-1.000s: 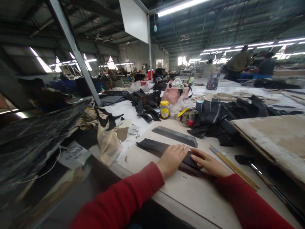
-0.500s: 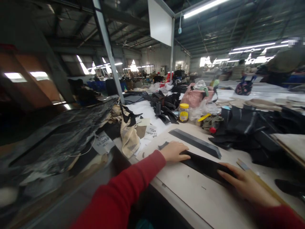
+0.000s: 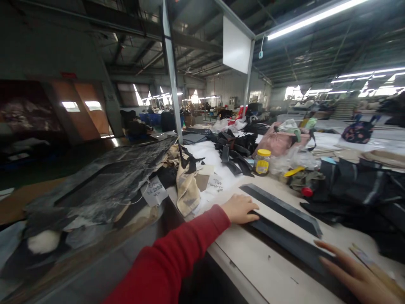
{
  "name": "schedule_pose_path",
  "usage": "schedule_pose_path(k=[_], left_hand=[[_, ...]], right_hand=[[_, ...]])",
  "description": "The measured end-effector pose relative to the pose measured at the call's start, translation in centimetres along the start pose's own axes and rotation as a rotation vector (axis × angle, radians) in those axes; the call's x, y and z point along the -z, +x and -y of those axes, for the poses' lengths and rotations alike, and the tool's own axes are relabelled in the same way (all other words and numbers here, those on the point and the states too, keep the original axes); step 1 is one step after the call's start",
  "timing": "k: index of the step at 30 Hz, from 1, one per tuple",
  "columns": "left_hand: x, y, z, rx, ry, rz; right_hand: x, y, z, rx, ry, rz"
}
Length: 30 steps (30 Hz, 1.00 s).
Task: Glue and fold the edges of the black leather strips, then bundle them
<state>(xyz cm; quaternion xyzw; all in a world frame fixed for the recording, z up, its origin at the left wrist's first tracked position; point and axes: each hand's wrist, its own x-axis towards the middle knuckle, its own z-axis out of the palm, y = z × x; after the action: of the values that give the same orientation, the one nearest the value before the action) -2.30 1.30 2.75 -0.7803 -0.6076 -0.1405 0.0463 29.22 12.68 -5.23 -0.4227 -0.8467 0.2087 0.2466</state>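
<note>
A long black strip of material (image 3: 287, 238) lies slantwise on the pale work board (image 3: 262, 261). My left hand (image 3: 241, 209) is closed over its far left end, thumb on the near side and fingers on the far side. At the nearer right end, my right hand (image 3: 354, 270) rests on or just above the strip, its fingers stretched out and apart; it is blurred. A second dark strip with a grey edge (image 3: 281, 209) lies alongside, beyond the first. Beside my right hand is a yellowish ruler-like stick (image 3: 384, 276), partly hidden.
A yellow-lidded jar (image 3: 262, 162), a pink bag (image 3: 278, 141) and a red-capped container (image 3: 306, 192) stand behind the strips. Black fabric pieces (image 3: 351, 185) pile up at right. Left are beige cloth (image 3: 186, 190), a handwritten paper (image 3: 155, 192) and a dark sheet-covered stack (image 3: 110, 169).
The view has turned left, shifting the scene rightward and down. My right hand has slid toward the strip's near right end and its fingers are more spread. My left hand stays at the far end.
</note>
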Motion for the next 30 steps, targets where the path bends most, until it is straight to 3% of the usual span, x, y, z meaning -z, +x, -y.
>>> schedule_pose_path(k=[3,5,10,13,22,30], left_hand=[[-2.2,-1.2,0.4,0.042,-0.015,-0.056],[-3.0,-1.6,0.6,0.056,-0.035,-0.11],[-2.4,-1.8,0.2,0.114,-0.079,-0.255],[-1.8,-3.1,-0.6,0.153,-0.098,-0.322],[-2.2,-11.3,-3.5,0.224,-0.125,-0.29],[-2.3,-11.4,-4.3,0.296,-0.057,-0.342]], right_hand=[[-0.7,-0.3,1.0,-0.021,0.009,0.147],[-0.9,-0.5,1.3,-0.023,0.011,0.168],[-0.3,-0.7,2.4,-0.016,0.036,0.172],[0.2,-0.7,3.4,0.012,0.055,0.183],[0.9,-1.0,5.2,0.046,0.142,0.246],[-0.1,-1.2,7.0,0.08,0.102,0.184]])
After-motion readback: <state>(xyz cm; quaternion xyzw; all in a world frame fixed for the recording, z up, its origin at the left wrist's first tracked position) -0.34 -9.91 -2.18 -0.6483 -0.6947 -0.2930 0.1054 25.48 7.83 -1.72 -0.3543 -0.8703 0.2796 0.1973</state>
